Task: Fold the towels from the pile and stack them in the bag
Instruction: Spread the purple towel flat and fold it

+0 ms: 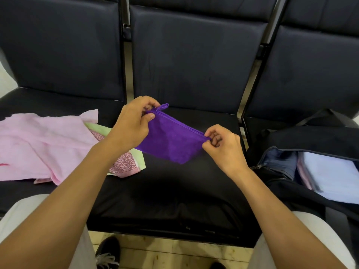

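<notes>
— Three seats [190,191] in a row, and what's on them?

— Biggest thing on them is the bag [314,167] at three o'clock, unzipped, with a pale blue folded towel [334,175] lying inside and a pink edge beside it. At nine o'clock sits the pile: a pink towel [38,144] spread loose, with a green-edged patterned cloth [126,164] partly under it.

— And the one being worked on?

— A purple towel [171,142], small, held in the air over the middle seat, already doubled, judging by the paired hems along its top edge. It hangs between the two hands, touching neither seat nor pile.

— How are the fingers placed?

— Left hand [134,123] pinches the far top corner at eleven o'clock, thumb against curled fingers, a little loop of hem poking out above. Right hand [219,144] pinches the near top corner at three o'clock the same way. Both are closed tight on the cloth, nothing else in them.

— How should this fold go?

— I'd say keep the top edge taut, bring the two corners together so the hems line up, then smooth it flat on the seat before it goes into the bag on top of the blue one.
</notes>
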The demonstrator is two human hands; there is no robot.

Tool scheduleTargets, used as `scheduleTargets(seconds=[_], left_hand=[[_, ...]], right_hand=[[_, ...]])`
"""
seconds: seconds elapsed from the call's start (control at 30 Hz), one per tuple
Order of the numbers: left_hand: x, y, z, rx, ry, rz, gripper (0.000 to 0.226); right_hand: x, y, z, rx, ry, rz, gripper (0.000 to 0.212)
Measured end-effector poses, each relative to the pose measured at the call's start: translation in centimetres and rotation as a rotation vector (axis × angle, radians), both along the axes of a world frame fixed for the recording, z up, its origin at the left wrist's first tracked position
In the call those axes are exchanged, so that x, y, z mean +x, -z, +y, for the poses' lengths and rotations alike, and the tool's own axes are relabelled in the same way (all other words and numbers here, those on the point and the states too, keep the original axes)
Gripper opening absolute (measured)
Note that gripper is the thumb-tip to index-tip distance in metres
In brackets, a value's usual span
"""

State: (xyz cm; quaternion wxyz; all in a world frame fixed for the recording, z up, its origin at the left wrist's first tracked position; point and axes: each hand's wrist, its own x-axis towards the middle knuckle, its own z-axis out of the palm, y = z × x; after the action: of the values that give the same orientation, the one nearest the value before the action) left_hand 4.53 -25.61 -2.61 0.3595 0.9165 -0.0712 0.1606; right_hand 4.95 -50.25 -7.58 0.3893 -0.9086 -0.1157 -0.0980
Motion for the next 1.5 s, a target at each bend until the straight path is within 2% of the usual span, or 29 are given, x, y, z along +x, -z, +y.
scheduleTargets(seconds=[0.13,0.33,0.53,0.67,0.83,0.97,1.1,1.2,1.33,1.5], left_hand=[[0.1,0.3,0.0,0.14,0.033,-0.004,0.029],[0.2,0.4,0.1,0.181,0.078,-0.035,0.022],[0.4,0.8,0.5,0.208,0.088,-0.061,0.02],[0.4,1.0,0.7,0.217,0.156,-0.056,0.019],[0.1,0.8,0.3,0.187,0.197,-0.028,0.027],[0.0,1.0,0.0,0.185,0.195,-0.029,0.034],[-0.1,0.7,-0.4,0.066,0.156,-0.066,0.027],[-0.1,0.9,-0.7,-0.148,0.211,0.038,0.01],[-0.5,1.3,-1.8,-0.301,0.258,0.083,0.009],[-0.8,1.4,-3.7,-0.555,0.09,0.089,0.012]], right_hand=[[0.0,-0.1,-0.2,-0.101,0.027,-0.06,0.021],[-0.2,-0.2,-0.2,-0.191,0.019,-0.056,0.024],[-0.1,-0.3,0.1,-0.144,0.062,-0.048,0.007],[0.0,-0.5,0.2,-0.035,0.12,-0.046,0.013],[-0.1,-0.7,0.2,0.037,0.169,-0.117,0.016],[-0.2,-0.8,0.3,0.07,0.166,-0.217,0.026],[-0.1,-0.9,0.3,0.181,0.177,-0.248,0.021],[0.1,-0.9,0.2,0.345,0.134,-0.16,0.015],[-0.1,-1.0,0.5,0.512,0.08,-0.06,0.019],[-0.1,-0.9,0.7,0.564,0.118,-0.036,0.008]])
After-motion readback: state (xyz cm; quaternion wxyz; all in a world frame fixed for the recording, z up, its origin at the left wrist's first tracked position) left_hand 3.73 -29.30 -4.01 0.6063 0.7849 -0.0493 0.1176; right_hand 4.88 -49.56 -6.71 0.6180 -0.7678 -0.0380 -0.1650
